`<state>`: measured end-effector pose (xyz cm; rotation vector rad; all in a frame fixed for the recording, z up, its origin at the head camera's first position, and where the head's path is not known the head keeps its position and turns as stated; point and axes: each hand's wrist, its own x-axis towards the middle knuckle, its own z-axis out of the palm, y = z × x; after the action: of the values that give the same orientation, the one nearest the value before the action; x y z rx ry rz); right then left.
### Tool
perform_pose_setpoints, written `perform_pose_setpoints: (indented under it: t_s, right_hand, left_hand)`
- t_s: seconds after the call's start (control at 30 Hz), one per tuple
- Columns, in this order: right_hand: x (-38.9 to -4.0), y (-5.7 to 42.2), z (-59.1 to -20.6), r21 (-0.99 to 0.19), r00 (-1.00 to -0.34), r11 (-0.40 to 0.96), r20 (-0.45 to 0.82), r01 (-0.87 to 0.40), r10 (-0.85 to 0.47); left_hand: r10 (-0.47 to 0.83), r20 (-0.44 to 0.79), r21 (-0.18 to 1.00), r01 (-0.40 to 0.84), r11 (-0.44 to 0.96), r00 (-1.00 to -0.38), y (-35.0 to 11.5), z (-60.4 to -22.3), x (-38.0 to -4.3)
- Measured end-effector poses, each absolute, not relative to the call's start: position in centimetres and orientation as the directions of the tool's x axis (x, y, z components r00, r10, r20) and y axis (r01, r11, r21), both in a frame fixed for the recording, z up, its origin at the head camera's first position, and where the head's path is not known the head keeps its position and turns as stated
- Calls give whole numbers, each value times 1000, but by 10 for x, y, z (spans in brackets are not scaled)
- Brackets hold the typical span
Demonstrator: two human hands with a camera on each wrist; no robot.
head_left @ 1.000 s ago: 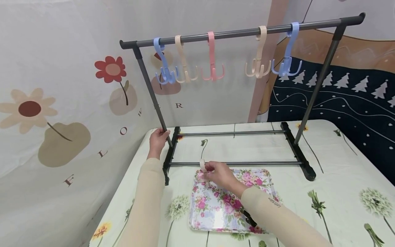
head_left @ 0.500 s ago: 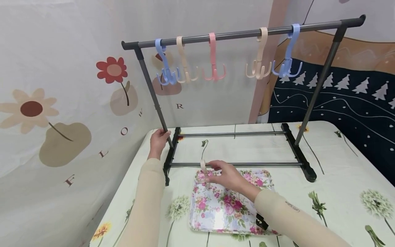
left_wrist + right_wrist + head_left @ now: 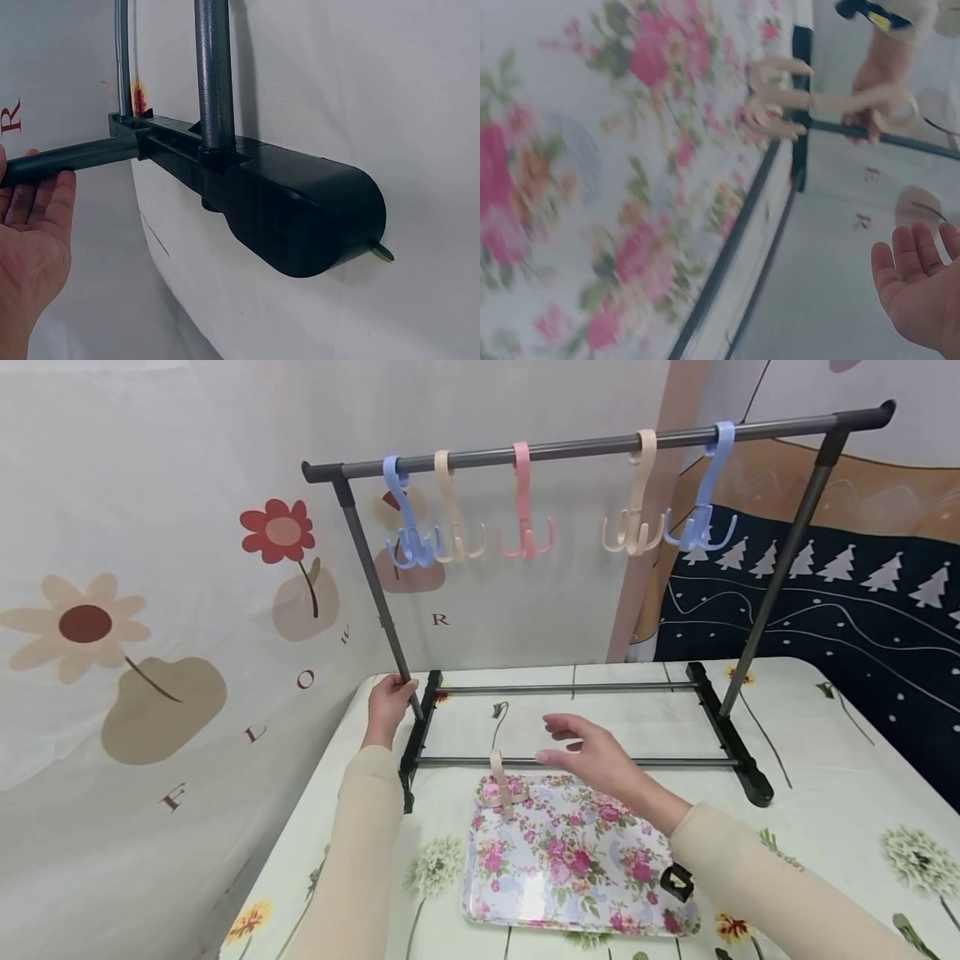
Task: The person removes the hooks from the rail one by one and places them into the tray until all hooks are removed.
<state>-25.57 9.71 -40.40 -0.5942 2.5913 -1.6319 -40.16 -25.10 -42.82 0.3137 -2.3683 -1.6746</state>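
Note:
My left hand (image 3: 387, 710) grips the lower part of the rack's left upright pole (image 3: 371, 568), fingers and thumb around it; in the left wrist view the fingers lie along that pole (image 3: 82, 156). My right hand (image 3: 596, 758), fingers apart and holding nothing, hovers by the front lower bar (image 3: 675, 762). To its left is a beige four-prong hook (image 3: 498, 785), its curved top at that bar and its prongs over a floral tray (image 3: 547, 893). Whether the top loops fully round the bar, I cannot tell. The right wrist view shows this hook (image 3: 832, 101) apart from my hand (image 3: 922, 292).
Several hooks hang from the rack's top bar (image 3: 577, 449): blue (image 3: 411, 539), beige (image 3: 450, 510), pink (image 3: 522, 502), another beige (image 3: 639, 502) and another blue (image 3: 705, 502). Black feet (image 3: 726, 735) carry the rack on a flower-print cloth (image 3: 825, 843). Printed curtains (image 3: 187, 443) stand behind.
My right hand has let go of the beige hook by the lower bar and moved right and up, fingers spreading. The left hand keeps its grip on the pole.

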Motion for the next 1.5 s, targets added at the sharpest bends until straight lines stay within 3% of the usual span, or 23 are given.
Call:
perform_pose_setpoints:
  t_s: [0.47,0.77,1.07,1.5]
  right_hand:
    - [-283,149,-344,-861,-935,366,308,-353,-178]
    - [-288,174,-313,-835,-925,431,380,-340,7]
    - [-295,194,-289,-806,-864,468,479,-364,154]
    - [-310,214,-241,-817,-768,398,550,-417,326]
  left_hand:
    - [-291,66,941,-38,337,-955,-250,-427,-399]
    - [-285,62,934,-45,354,-956,-251,-424,-396]
    - [-281,60,932,-47,360,-958,-250,-425,-397]
    - [-278,64,930,-44,365,-958,-251,-427,-398]
